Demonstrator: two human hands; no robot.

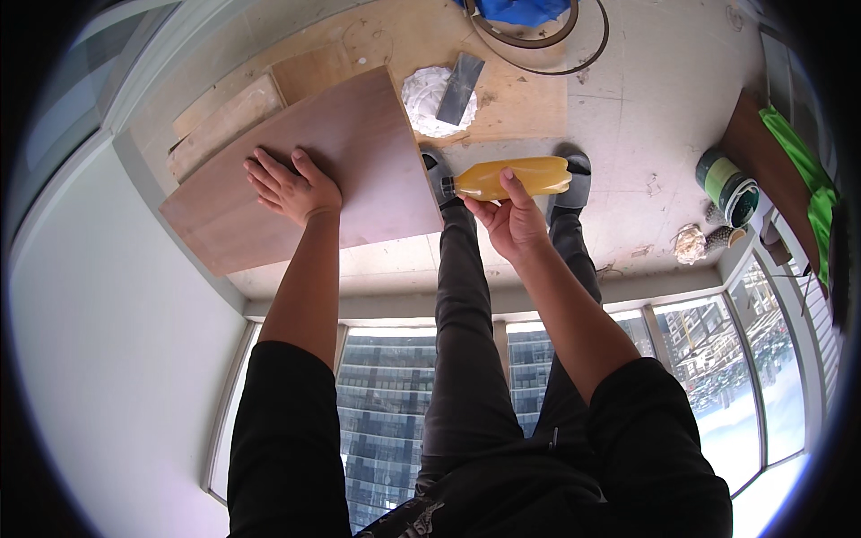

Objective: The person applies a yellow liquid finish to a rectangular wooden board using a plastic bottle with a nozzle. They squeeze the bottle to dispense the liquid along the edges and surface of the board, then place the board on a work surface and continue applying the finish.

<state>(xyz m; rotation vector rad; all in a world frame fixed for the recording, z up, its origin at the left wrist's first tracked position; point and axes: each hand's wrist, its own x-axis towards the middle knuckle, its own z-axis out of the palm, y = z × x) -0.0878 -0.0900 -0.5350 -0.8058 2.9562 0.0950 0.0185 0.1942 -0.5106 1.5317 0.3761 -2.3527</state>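
Observation:
A flat brown wooden board [372,143] lies at the left, its right edge beside my left shoe. My left hand [298,186] rests palm down on it with the fingers spread. In my right hand [513,220] is a plastic bottle [541,174] of yellow liquid, gripped between thumb and fingers. The bottle lies nearly level, its dark cap pointing left toward the board's edge. Beyond the board, a dark grey rectangular piece [460,88] leans across a crumpled white cloth [421,97].
Lighter wood pieces [229,125] lie at the board's far left. A plywood sheet [529,108] covers floor ahead, with a blue bundle [520,11] and dark hoop-like strip [592,54] at its far side. A green-labelled bucket [728,188] stands right, near a crumpled cloth [690,244] and green fabric [798,161].

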